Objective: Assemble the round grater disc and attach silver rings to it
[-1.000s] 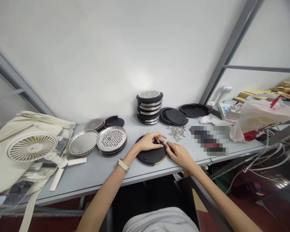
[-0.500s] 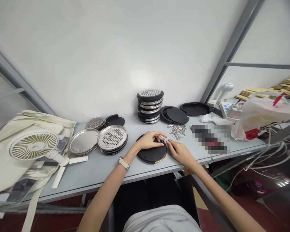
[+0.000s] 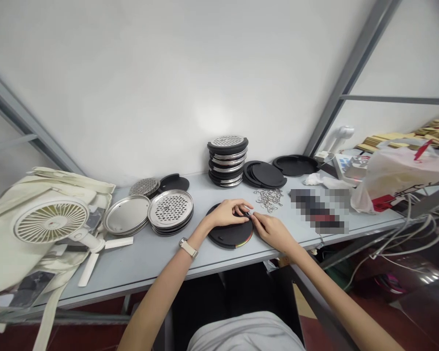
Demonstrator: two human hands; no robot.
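Left of my left hand, I see stacked round silver metal plates, the top one perforated. This hand is half curled over a flat round black disc on the grey surface. At the disc's right edge, my right hand has fingertips close together. What either grips, I cannot tell.

A soft patch of light shows on the whitish wall behind a grey table. Grey metal posts flank it. The floor is dark red.
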